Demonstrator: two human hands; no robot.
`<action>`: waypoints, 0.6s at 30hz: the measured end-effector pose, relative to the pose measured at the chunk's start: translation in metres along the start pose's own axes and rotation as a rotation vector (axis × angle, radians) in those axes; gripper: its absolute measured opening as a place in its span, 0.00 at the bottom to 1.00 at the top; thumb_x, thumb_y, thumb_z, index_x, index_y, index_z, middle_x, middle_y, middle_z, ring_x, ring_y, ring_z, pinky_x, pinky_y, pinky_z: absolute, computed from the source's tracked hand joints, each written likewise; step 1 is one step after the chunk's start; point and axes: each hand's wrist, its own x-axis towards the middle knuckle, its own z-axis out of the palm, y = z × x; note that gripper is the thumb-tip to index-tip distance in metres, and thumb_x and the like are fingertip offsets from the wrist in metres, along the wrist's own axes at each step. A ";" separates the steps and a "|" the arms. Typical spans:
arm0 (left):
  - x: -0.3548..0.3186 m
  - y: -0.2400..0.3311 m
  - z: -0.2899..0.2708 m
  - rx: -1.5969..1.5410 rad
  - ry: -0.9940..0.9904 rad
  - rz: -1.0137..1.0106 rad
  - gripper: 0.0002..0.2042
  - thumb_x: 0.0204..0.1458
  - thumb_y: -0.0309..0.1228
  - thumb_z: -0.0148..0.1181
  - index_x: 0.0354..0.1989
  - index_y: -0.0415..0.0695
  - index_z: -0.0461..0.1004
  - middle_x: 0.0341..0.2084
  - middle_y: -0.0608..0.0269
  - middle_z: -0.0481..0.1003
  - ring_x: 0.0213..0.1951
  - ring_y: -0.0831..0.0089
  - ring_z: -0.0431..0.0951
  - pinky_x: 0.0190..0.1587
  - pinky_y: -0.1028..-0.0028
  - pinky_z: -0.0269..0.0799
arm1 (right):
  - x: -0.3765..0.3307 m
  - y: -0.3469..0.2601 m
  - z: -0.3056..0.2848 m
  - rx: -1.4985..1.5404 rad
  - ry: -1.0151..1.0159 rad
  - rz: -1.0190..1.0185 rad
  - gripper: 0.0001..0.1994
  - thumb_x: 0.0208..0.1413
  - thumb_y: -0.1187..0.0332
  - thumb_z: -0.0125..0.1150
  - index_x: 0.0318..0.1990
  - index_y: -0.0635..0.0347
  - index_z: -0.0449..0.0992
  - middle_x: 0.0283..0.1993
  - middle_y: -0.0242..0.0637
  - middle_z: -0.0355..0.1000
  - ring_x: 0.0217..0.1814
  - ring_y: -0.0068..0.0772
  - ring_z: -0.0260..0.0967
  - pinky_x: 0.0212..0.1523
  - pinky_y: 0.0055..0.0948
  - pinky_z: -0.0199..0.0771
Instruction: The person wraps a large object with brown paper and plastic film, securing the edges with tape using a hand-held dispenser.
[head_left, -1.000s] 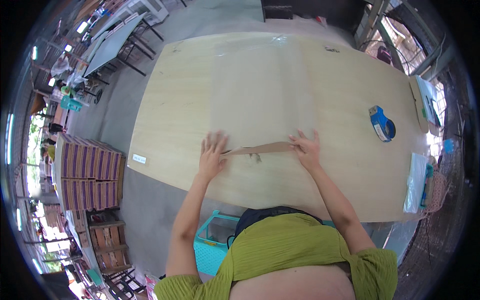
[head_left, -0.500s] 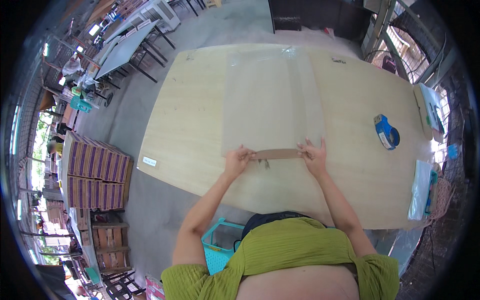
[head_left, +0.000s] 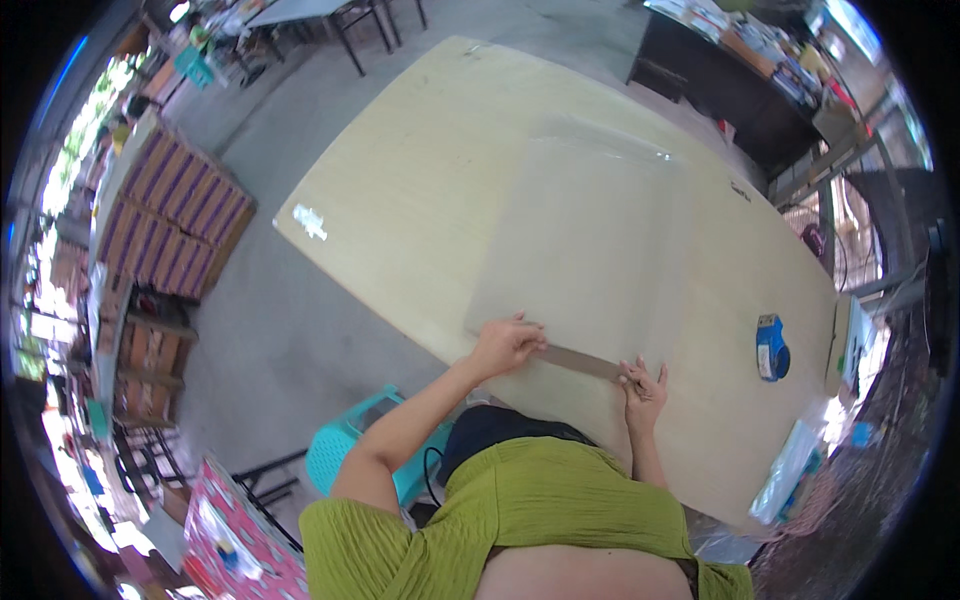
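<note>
A large flat grey-tan sheet, which looks like cardboard, lies on the pale wooden table. Clear shiny plastic shows along its far end. At the near end a narrow brown strip is folded up. My left hand pinches the left part of this strip, fingers curled over it. My right hand grips the strip's right end between thumb and fingers, its other fingers raised. Off to the right on the table sits a blue tape dispenser.
Clear plastic packaging lies at the table's right edge. A turquoise stool stands by my left side. Stacked cartons are further left, beyond the grey floor. A dark desk loaded with items stands past the table's far right side.
The view has turned, so the table and sheet appear slanted. Both hands still hold the near edge of the sheet, and the left fingers curl further over the strip.
</note>
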 end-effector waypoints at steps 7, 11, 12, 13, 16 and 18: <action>-0.006 -0.020 0.035 -0.244 0.101 -0.252 0.15 0.45 0.44 0.70 0.35 0.47 0.83 0.29 0.55 0.80 0.32 0.54 0.80 0.38 0.60 0.74 | 0.021 -0.077 0.003 -0.462 -0.085 -0.186 0.11 0.48 0.66 0.70 0.40 0.56 0.79 0.48 0.37 0.81 0.60 0.38 0.73 0.74 0.55 0.37; -0.012 -0.016 0.034 -0.246 0.135 -0.283 0.15 0.44 0.45 0.71 0.33 0.46 0.83 0.27 0.54 0.79 0.32 0.54 0.79 0.36 0.59 0.73 | 0.059 -0.127 0.037 -0.660 -0.443 -0.361 0.13 0.47 0.60 0.70 0.37 0.55 0.78 0.38 0.38 0.78 0.46 0.42 0.75 0.68 0.58 0.48; -0.008 -0.012 0.034 -0.252 0.133 -0.272 0.16 0.44 0.45 0.71 0.33 0.46 0.83 0.27 0.54 0.79 0.32 0.53 0.79 0.35 0.59 0.72 | 0.069 -0.116 0.046 -0.719 -0.509 -0.358 0.12 0.47 0.60 0.70 0.35 0.54 0.78 0.34 0.37 0.77 0.42 0.42 0.74 0.67 0.59 0.49; -0.010 -0.012 0.031 -0.249 0.138 -0.276 0.16 0.44 0.45 0.71 0.32 0.45 0.83 0.27 0.54 0.79 0.32 0.53 0.79 0.35 0.59 0.72 | 0.075 -0.118 0.056 -0.767 -0.589 -0.362 0.12 0.47 0.59 0.70 0.33 0.54 0.78 0.30 0.37 0.76 0.39 0.43 0.73 0.67 0.60 0.51; -0.015 -0.010 0.024 -0.255 0.025 -0.335 0.18 0.44 0.45 0.72 0.39 0.47 0.82 0.36 0.53 0.80 0.47 0.56 0.78 0.53 0.60 0.70 | 0.084 -0.127 0.057 -0.803 -0.739 -0.423 0.12 0.47 0.58 0.71 0.25 0.55 0.77 0.24 0.36 0.72 0.33 0.42 0.72 0.67 0.61 0.50; -0.017 -0.003 0.008 -0.061 0.026 -0.219 0.25 0.42 0.45 0.73 0.50 0.52 0.78 0.50 0.56 0.76 0.61 0.57 0.71 0.65 0.56 0.63 | 0.079 -0.118 0.053 -0.725 -0.663 -0.478 0.14 0.48 0.57 0.70 0.22 0.55 0.76 0.20 0.36 0.70 0.30 0.42 0.71 0.69 0.60 0.47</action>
